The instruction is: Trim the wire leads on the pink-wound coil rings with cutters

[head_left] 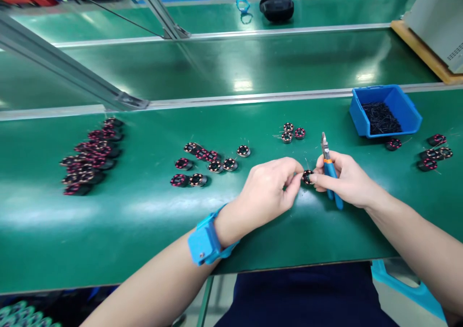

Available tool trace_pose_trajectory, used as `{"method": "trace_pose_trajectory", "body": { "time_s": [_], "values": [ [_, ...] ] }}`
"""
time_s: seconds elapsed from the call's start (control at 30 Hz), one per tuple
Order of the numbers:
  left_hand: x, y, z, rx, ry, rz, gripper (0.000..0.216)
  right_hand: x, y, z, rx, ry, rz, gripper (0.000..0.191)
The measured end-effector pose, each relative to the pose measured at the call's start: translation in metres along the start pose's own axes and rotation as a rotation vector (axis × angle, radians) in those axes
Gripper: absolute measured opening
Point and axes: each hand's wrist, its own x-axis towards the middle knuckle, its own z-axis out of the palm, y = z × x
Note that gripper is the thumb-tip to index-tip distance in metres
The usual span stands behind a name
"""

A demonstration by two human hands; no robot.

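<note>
My right hand (345, 180) is closed around blue-handled cutting pliers (329, 165) with orange collars, their jaws pointing up and away from me. Its thumb and fingertips also grip a small motor stator (307, 177), a black ring with copper windings, just above the bench. My left hand (273, 184), wearing a blue wrist strap (206, 242), pinches at the stator's left edge; whether a thin wire lies between its fingertips cannot be made out. Fine wires stick up from the stator. Beyond it stand three similar stators (287, 137).
On the green bench (144, 240), more stators (197, 180) lie left of my hands, with a dense group (90, 160) at far left. A blue bin (385, 112) of thin black pieces stands right, near further stators (434, 153). A metal frame post (72, 61) slants across the left.
</note>
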Motion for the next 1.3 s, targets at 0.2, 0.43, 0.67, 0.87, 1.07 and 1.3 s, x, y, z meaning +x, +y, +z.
{"method": "trace_pose_trajectory", "body": {
  "time_s": [0.2, 0.43, 0.67, 0.87, 1.07, 1.3],
  "values": [
    [0.000, -0.011, -0.016, -0.106, 0.046, -0.286, 0.012, 0.000, 0.002, 0.000, 0.049, 0.012, 0.016, 0.030],
    [0.005, -0.007, 0.003, -0.331, -0.217, -0.108, 0.027, -0.004, -0.002, 0.006, 0.084, -0.069, 0.012, 0.031],
    [0.001, -0.019, 0.007, -0.548, 0.299, -0.089, 0.032, -0.007, -0.005, 0.006, 0.103, -0.138, -0.010, 0.024],
    [0.008, -0.008, 0.008, -0.381, 0.030, -0.019, 0.015, -0.009, -0.005, 0.008, 0.081, -0.136, -0.016, 0.025],
    [0.001, -0.013, -0.004, -0.503, 0.376, -0.125, 0.023, -0.007, -0.006, 0.004, 0.152, -0.105, 0.028, 0.031],
    [-0.002, -0.010, 0.010, -0.792, 0.051, -0.407, 0.032, -0.003, -0.002, 0.008, 0.295, -0.090, 0.057, 0.040]
  ]
}}
